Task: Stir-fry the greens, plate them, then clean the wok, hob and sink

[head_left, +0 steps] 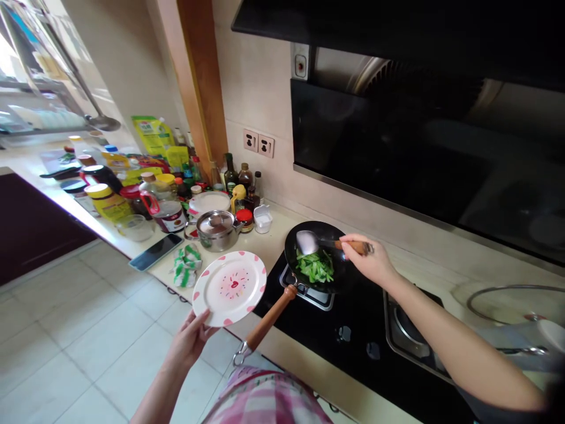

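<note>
My left hand (193, 337) grips the near rim of a white plate (220, 303) with pink spots and a small red centre print. The plate is bare and hangs beside the wok, over the counter's front edge. Closed around the wooden handle of a spatula (308, 242) is my right hand (369, 259). The spatula's pale, shiny head is inside the black wok (293, 238), at the edge of some chopped green vegetables (315, 268). The wok sits on the left burner, its wooden handle (271, 318) pointing toward me, untouched.
A black gas hob (309, 330) has a second burner (410, 324) on the right, near a glass lid (507, 303). Left of the wok stand a lidded steel pot (216, 231), a phone (156, 252), a green-white cloth (186, 265) and several jars and bottles. A range hood (419, 153) overhangs the hob.
</note>
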{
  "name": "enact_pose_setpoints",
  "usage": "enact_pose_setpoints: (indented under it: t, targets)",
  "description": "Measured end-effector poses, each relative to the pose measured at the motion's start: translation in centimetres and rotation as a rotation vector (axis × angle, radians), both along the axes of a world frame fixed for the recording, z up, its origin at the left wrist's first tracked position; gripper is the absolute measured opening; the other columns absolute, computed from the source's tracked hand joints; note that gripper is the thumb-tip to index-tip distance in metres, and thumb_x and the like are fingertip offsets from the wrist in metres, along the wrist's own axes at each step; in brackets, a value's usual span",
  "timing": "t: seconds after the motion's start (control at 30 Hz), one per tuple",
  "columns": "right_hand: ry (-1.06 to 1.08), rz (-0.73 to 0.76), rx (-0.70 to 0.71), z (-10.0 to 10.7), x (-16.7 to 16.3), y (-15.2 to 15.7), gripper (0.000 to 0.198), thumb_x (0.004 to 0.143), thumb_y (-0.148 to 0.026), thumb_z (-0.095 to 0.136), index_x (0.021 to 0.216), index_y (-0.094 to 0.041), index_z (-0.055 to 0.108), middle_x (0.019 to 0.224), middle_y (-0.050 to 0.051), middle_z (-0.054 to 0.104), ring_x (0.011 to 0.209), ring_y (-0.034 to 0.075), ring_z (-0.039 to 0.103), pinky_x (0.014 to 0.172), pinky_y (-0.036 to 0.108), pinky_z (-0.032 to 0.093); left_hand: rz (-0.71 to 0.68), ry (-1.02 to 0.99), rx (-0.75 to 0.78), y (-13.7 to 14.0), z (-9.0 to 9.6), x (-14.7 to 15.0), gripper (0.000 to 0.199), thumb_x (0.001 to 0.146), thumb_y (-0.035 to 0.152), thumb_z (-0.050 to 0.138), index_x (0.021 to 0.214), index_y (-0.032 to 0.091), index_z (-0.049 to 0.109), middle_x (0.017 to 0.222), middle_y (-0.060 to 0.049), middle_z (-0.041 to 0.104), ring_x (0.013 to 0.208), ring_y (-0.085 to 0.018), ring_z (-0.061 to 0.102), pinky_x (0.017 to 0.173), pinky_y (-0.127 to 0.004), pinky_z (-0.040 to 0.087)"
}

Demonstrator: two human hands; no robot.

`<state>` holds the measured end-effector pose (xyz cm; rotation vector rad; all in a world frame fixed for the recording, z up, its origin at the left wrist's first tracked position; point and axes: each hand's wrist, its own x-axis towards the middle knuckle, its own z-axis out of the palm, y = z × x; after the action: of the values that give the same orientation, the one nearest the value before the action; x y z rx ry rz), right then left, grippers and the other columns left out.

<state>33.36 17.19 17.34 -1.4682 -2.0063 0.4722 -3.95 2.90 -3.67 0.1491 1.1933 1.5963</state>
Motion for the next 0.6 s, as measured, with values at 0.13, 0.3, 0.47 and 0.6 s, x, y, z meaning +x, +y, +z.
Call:
enact_pose_setpoints:
  t: [0.13, 0.3, 0.47, 0.6]
  targets:
    - [0.089, -0.051, -0.17, -0.8, -0.2, 1.5, 0.025, 0.082, -0.037, 0.052, 0.095, -0.02, 0.066, 0.064, 0.0, 0.068, 0.059, 0.015, 0.067, 0.058, 0.025, 0.053, -0.017, -0.015, -0.006, 0.3, 1.1, 0.5, 0.038, 0.07, 0.001, 0.061, 0.103, 0.02, 0.064, 0.075, 0.001, 0.07, 0.055, -0.013, 0.066, 0.05, -0.023, 0.06]
    - [0.026, 0.175, -0.174, 1.2, 3.4, -1.9, 0.025, 0.082, -0.037, 0.056, 0.098, -0.022, 0.069, 0.093, 0.003, 0.073, 0.079, 0.017, 0.069, 0.075, 0.029, 0.055, -0.044, 0.0, -0.008, -0.5, 1.4, 0.3, 0.043, 0.068, 0.003, 0.064, 0.108, 0.02, 0.063, 0.079, -0.001, 0.07, 0.057, -0.015, 0.066, 0.051, -0.025, 0.061]
    - [-0.089, 0.291, -0.134, 1.4, 6.5, -5.2, 0.025, 0.084, -0.038, 0.056, 0.098, -0.025, 0.072, 0.106, 0.004, 0.071, 0.094, 0.02, 0.067, 0.083, 0.031, 0.055, -0.064, -0.006, 0.005, -0.4, 1.3, 0.2, 0.045, 0.066, 0.003, 0.066, 0.108, 0.02, 0.063, 0.084, -0.002, 0.071, 0.061, -0.015, 0.067, 0.053, -0.025, 0.061]
    - [0.01, -0.048, -0.002, -2.0, 9.5, -6.7, 0.026, 0.079, -0.044, 0.062, 0.095, -0.025, 0.071, 0.099, 0.005, 0.073, 0.087, 0.022, 0.069, 0.08, 0.032, 0.057, -0.088, 0.008, 0.039, 0.2, 1.6, 0.6, 0.046, 0.065, 0.005, 0.069, 0.108, 0.02, 0.062, 0.087, -0.003, 0.071, 0.065, -0.016, 0.067, 0.054, -0.024, 0.06]
